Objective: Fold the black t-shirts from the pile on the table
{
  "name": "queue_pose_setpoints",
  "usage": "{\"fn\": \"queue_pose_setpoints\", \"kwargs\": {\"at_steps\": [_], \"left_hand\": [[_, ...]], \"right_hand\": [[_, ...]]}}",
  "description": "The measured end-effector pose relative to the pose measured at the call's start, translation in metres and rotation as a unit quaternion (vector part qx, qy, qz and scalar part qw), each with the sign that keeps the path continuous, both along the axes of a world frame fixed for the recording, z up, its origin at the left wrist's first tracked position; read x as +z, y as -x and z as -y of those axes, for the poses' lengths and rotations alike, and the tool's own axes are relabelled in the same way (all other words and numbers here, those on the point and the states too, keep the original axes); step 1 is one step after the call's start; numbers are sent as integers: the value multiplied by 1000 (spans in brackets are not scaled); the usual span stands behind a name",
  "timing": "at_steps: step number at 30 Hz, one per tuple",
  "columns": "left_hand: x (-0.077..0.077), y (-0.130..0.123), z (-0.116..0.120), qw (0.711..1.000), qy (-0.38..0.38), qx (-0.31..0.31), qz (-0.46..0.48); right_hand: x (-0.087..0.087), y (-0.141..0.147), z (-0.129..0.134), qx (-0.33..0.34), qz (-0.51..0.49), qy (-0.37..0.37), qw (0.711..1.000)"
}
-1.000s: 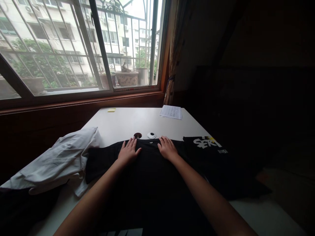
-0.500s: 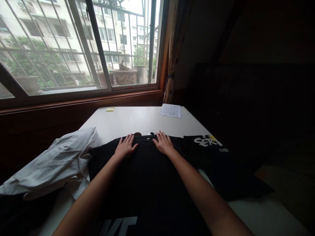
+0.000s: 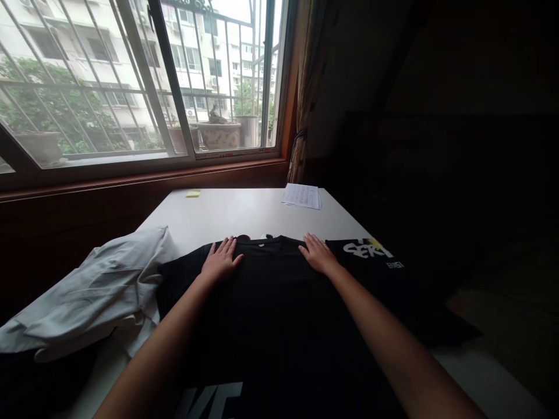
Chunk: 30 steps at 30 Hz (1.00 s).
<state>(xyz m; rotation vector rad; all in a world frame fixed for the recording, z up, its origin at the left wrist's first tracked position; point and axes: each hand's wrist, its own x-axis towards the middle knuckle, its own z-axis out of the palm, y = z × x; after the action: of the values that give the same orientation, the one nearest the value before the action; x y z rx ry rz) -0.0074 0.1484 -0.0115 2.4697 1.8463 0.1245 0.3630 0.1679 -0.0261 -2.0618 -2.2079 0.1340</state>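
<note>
A black T-shirt (image 3: 271, 302) lies spread out on the white table (image 3: 236, 212), its collar at the far end and pale lettering at the near end. My left hand (image 3: 219, 259) rests flat on the shirt's left shoulder, just left of the collar, fingers stretched out. On the right shoulder my right hand (image 3: 318, 254) lies flat too, its fingers extended. Two small round objects peek out from behind the collar; what they are I cannot tell.
Crumpled light grey clothing (image 3: 100, 285) lies on the table's left side. Another black garment (image 3: 367, 250) with white and yellow print is at the right. Papers (image 3: 301, 196) and a yellow note (image 3: 193, 193) sit at the far end, below a barred window (image 3: 209, 81).
My right hand has slid to the right across the shirt, from beside the collar out onto the shoulder. My left hand has stayed in place on the cloth.
</note>
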Motion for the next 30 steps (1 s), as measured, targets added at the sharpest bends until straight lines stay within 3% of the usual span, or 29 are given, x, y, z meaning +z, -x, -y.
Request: {"fn": "queue_pose_setpoints", "kwargs": {"at_steps": [18, 30], "left_hand": [[1, 9, -7, 1000, 12, -18, 1], [-4, 12, -3, 1000, -25, -6, -2]], "right_hand": [[-2, 6, 6, -27, -8, -14, 1000], [-4, 2, 7, -15, -14, -22, 1000]]}}
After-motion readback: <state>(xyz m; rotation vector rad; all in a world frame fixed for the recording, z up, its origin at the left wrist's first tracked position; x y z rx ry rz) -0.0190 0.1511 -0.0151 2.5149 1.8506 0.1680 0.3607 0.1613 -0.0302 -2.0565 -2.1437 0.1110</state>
